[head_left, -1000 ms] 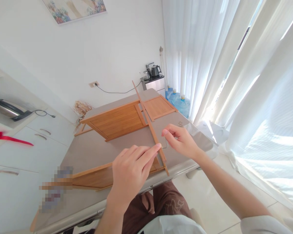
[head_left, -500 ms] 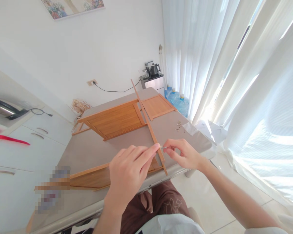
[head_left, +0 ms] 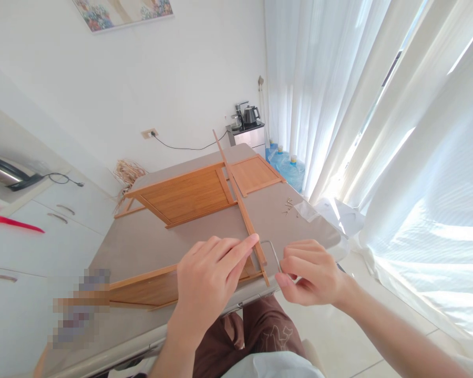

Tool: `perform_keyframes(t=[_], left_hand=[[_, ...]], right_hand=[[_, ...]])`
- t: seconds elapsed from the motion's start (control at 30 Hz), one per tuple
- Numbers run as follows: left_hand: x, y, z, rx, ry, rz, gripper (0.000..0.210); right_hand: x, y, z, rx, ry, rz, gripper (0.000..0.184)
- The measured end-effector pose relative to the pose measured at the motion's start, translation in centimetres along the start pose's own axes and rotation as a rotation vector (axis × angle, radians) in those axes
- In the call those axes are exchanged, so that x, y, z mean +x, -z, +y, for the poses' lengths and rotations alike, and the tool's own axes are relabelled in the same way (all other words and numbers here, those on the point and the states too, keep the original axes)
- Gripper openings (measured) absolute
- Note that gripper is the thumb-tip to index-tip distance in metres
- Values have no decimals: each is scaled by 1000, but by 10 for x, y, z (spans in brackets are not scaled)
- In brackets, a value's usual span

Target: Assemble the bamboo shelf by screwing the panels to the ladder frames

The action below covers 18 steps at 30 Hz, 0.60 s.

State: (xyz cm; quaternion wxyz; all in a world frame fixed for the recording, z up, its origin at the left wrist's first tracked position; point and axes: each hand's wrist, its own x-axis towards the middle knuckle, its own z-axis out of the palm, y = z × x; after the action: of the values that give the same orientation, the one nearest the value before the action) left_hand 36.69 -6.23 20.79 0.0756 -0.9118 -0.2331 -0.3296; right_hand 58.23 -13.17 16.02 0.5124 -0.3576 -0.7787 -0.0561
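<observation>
My right hand [head_left: 311, 272] is closed on the long arm of an L-shaped hex key [head_left: 275, 253]. The key's short end meets the right side of a long, narrow wooden rail [head_left: 245, 212]. My left hand [head_left: 215, 273] grips the near part of this rail, its index fingertip against the edge by the key. The thumb and other fingers are partly hidden. Two wooden panels, one farther off [head_left: 185, 194] and one nearer [head_left: 150, 289], stand on edge to the left of the rail and run up to it. The nearer one is partly behind my left hand.
Several screws [head_left: 288, 206] lie beside a clear plastic bag [head_left: 306, 211] on the grey table [head_left: 205, 228]. A flat wooden panel [head_left: 256, 175] lies beyond the rail. Kettle and tea stand [head_left: 249, 123], water bottles [head_left: 287, 167] and curtains [head_left: 319, 79] are at the far right.
My right hand has moved from beside the rail down and right to the key's long arm, which now shows. My left hand has stayed in place on the rail.
</observation>
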Motion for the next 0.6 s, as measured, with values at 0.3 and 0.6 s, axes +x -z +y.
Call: perform_keyframes(t=[0.3,0.6], left_hand=[[3,0,0,-19,-6,15,32],[1,-1,-1,-37,3,-3,32]], right_hand=[[55,2,31,-47,-194,68,41],[36,-12,46,261,-638,-90,32]])
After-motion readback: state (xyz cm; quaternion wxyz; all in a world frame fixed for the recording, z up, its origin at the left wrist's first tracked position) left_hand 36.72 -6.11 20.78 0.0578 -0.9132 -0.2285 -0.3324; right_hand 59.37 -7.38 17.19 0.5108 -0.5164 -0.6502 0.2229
